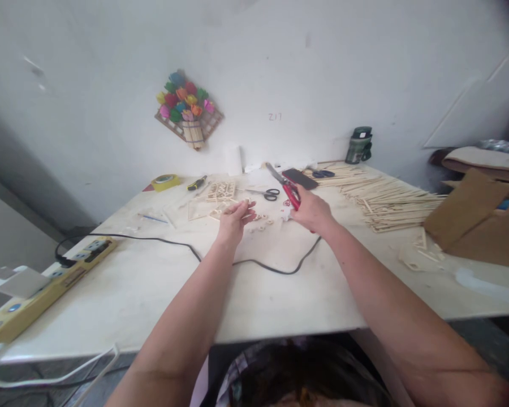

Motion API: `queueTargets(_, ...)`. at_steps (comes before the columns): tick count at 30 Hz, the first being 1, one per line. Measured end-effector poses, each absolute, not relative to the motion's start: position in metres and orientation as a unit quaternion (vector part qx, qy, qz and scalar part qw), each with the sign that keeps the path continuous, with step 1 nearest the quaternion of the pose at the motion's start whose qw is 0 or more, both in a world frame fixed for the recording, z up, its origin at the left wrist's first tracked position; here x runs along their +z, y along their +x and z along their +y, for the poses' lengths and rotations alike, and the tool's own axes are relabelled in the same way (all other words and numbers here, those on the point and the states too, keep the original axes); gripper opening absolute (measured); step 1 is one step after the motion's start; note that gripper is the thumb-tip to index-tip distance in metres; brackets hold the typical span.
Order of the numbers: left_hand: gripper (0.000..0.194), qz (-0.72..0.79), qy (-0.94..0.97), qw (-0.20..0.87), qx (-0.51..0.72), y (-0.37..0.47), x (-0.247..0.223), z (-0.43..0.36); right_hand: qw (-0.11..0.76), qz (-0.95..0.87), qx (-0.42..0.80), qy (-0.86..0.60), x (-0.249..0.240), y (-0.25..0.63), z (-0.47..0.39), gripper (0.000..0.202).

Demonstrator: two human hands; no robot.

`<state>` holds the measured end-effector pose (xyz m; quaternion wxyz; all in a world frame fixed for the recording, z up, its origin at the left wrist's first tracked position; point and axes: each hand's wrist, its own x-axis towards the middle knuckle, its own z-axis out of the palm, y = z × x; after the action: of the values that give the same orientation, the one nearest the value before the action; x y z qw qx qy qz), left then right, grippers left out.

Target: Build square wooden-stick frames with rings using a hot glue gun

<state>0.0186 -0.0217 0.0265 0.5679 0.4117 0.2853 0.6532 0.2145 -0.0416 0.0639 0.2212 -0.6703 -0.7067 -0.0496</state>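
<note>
A: Entry, near edge first. Both forearms reach out over the pale surface [152, 305]. A black cable [275, 267] loops across it just under the wrists; a yellow power strip [46, 282] sits at lower left, likely kept off the work area.

B: Hands?

A: Left hand [235, 220], centre frame, is loosely curled, fingertips pinching at or touching small pale wooden pieces [261, 217]; whether one is actually gripped, I cannot tell. Right hand [311, 212] is closed round the red-handled cutters [286, 186], blades pointing up-left, away from the body and toward the pieces.

B: Why so close together?

A: Judgement: the tool is held ready beside the piece being handled.

B: Further back?

A: Stick frames [220, 192] and black scissors [269, 194] just beyond the left hand; a bundle of long sticks [390, 200] spread to the right, within reach. Tape roll [165, 181] upper left, dark mug [359, 145] by the wall, and a paper-flower ornament [189, 110] hanging on it.
</note>
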Motion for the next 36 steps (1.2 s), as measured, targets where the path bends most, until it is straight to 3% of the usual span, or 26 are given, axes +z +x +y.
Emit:
queueTargets(5,0.025,0.285,0.413,0.578,0.644,0.017,0.025,-0.02,0.185,-0.655,-0.001,-0.733,0.06,0.266,-0.02,0.08)
queueTargets(10,0.023,0.283,0.407,0.582,0.645,0.014,0.024,-0.017,0.112,-0.635,0.044,-0.763,0.048,0.307,-0.009,0.056)
queueTargets(15,0.024,0.291,0.384,0.559,0.675,0.006,0.026,-0.015,0.017,-0.639,0.059,-0.766,0.038,0.327,-0.004,0.06)
queueTargets(18,0.024,0.296,0.375,0.546,0.688,0.001,0.026,-0.013,-0.007,-0.649,0.054,-0.759,0.036,0.328,-0.006,0.074)
queueTargets(21,0.026,0.31,0.381,0.536,0.686,-0.002,0.025,-0.011,-0.018,-0.655,0.029,-0.755,0.035,0.324,-0.009,0.085)
queueTargets(30,0.03,0.338,0.435,0.512,0.659,0.002,0.018,-0.008,-0.015,-0.693,0.025,-0.72,0.024,0.324,-0.005,0.087)
queueTargets(36,0.032,0.354,0.475,0.512,0.622,0.004,0.018,-0.01,0.063,-0.709,0.025,-0.702,0.029,0.328,-0.005,0.072)
